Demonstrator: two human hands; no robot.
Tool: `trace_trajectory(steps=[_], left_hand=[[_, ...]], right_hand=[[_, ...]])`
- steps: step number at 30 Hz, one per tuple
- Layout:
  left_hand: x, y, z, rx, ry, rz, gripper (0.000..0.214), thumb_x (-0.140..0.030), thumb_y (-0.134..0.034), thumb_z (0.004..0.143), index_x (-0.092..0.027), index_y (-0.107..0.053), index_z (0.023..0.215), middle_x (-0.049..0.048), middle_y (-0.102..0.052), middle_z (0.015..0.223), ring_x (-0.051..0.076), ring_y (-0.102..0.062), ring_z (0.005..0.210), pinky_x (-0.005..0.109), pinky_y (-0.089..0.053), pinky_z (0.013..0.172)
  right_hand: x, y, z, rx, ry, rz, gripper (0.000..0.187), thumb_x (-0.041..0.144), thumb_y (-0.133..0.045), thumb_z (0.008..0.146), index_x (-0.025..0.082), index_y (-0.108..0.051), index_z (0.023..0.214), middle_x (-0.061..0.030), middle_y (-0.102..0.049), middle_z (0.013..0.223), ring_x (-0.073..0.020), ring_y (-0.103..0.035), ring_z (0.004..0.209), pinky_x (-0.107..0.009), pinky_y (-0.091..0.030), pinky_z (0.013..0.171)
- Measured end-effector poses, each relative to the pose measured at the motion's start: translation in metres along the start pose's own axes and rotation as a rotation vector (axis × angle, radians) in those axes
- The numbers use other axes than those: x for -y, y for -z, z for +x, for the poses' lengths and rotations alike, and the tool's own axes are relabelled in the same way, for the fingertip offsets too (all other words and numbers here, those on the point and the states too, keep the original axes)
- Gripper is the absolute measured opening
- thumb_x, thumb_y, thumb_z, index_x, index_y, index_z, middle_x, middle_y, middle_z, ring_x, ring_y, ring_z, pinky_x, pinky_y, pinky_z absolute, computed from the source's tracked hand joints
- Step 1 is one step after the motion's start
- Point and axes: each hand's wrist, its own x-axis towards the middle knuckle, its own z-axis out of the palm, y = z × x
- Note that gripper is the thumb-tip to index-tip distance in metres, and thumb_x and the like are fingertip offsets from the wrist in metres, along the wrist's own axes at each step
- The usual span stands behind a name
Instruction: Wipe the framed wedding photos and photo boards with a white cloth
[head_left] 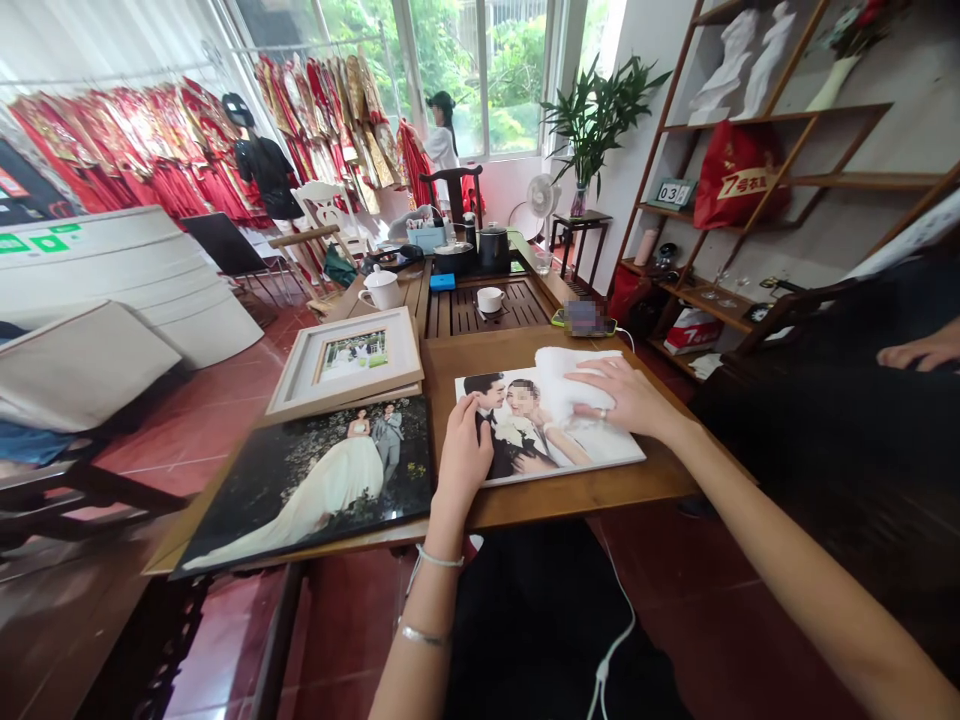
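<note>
A wedding photo panel with a couple close together lies flat at the table's front edge. My left hand grips its left edge, fingers resting on the picture. Under my right hand is a white cloth, pressed against the panel's upper right part; the fingers are bent over it. Left of this panel lies a larger dark wedding photo, showing a couple and a long white dress. Behind it a pale wooden picture frame rests on something flat, perhaps another frame.
On the wooden table stand a white lidded mug, a small white cup and a dark kettle. A phone with a cable lies at the right. Another person's hand shows at far right.
</note>
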Motion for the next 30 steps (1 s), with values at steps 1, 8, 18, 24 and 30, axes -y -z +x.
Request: trace_trajectory(steps=[1,8,18,24,30], left_hand=[[0.0,0.0,0.0,0.007,0.003,0.003,0.039,-0.013,-0.045,0.088,-0.012,-0.054,0.127,0.0168,-0.052,0.139,0.026,-0.044,0.135,0.045,-0.033,0.117],[0.001,-0.001,0.001,0.003,0.001,0.018,0.04,-0.015,-0.044,0.089,-0.01,-0.053,0.128,0.0183,-0.051,0.14,0.027,-0.044,0.135,0.047,-0.033,0.116],[-0.001,0.002,0.003,0.044,0.029,0.013,0.04,-0.016,-0.043,0.09,-0.008,-0.053,0.129,0.0191,-0.049,0.141,0.028,-0.041,0.137,0.046,-0.033,0.116],[0.001,0.001,0.002,0.039,0.0,0.005,0.04,-0.015,-0.043,0.09,-0.011,-0.053,0.128,0.0182,-0.049,0.142,0.027,-0.04,0.138,0.046,-0.031,0.117],[0.004,-0.002,0.001,0.029,-0.019,0.001,0.041,-0.015,-0.042,0.089,-0.011,-0.051,0.129,0.0175,-0.049,0.141,0.028,-0.041,0.136,0.047,-0.031,0.117]], right_hand=[[-0.002,-0.002,0.01,0.0,-0.012,-0.002,0.053,0.061,-0.052,0.087,0.03,-0.06,0.129,-0.0083,-0.056,0.135,-0.0343,-0.046,0.121,-0.051,-0.043,0.09],[0.02,-0.002,0.023,-0.007,0.022,-0.034,0.052,0.061,-0.052,0.087,0.03,-0.062,0.127,-0.0076,-0.06,0.131,-0.0334,-0.048,0.116,-0.048,-0.042,0.085],[0.062,0.023,-0.069,0.057,0.18,-0.026,0.069,0.065,-0.057,0.081,0.033,-0.047,0.14,-0.0093,-0.047,0.144,-0.0362,-0.038,0.128,-0.054,-0.041,0.092],[0.054,0.019,-0.046,0.111,0.055,-0.052,0.076,0.076,-0.052,0.077,0.036,-0.044,0.141,-0.0075,-0.039,0.151,-0.0375,-0.034,0.132,-0.056,-0.046,0.089],[0.043,0.004,0.004,0.076,-0.131,-0.08,0.071,0.077,-0.04,0.082,0.036,-0.049,0.138,-0.0078,-0.044,0.148,-0.0392,-0.038,0.128,-0.062,-0.044,0.089]])
